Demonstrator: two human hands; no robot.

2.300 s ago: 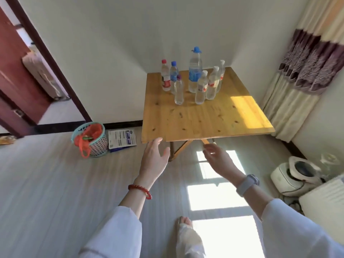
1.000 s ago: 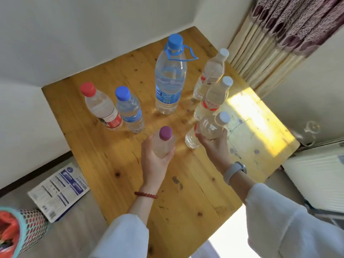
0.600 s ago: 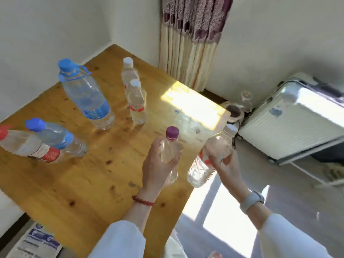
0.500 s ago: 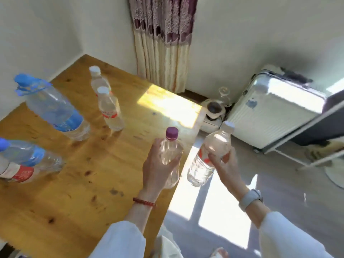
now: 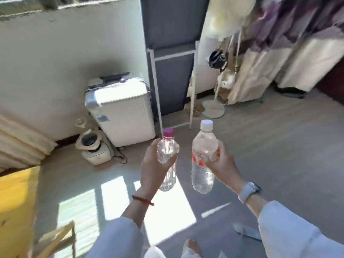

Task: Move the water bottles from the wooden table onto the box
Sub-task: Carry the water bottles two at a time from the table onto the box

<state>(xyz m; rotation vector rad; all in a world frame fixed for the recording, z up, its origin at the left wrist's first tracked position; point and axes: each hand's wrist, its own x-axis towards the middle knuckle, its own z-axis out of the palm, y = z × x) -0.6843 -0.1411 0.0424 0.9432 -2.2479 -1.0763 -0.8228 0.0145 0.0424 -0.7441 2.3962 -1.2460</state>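
Note:
My left hand (image 5: 155, 165) grips a small clear bottle with a purple cap (image 5: 167, 151), held upright over the floor. My right hand (image 5: 216, 161) grips a larger clear bottle with a white cap and red label (image 5: 202, 159), also upright in the air. Only a corner of the wooden table (image 5: 16, 198) shows at the lower left. The other bottles are out of view. I cannot tell which object is the box.
A white ribbed suitcase (image 5: 121, 108) stands against the wall ahead. A white rice cooker (image 5: 94, 148) sits on the floor to its left. A grey rack (image 5: 173, 75) and hanging clothes (image 5: 260, 53) fill the back right. Sunlit floor lies below my hands.
Both hands lifted a bottle each off the table. The view has swung right, away from the table, and the bottles now hang over the floor facing the suitcase.

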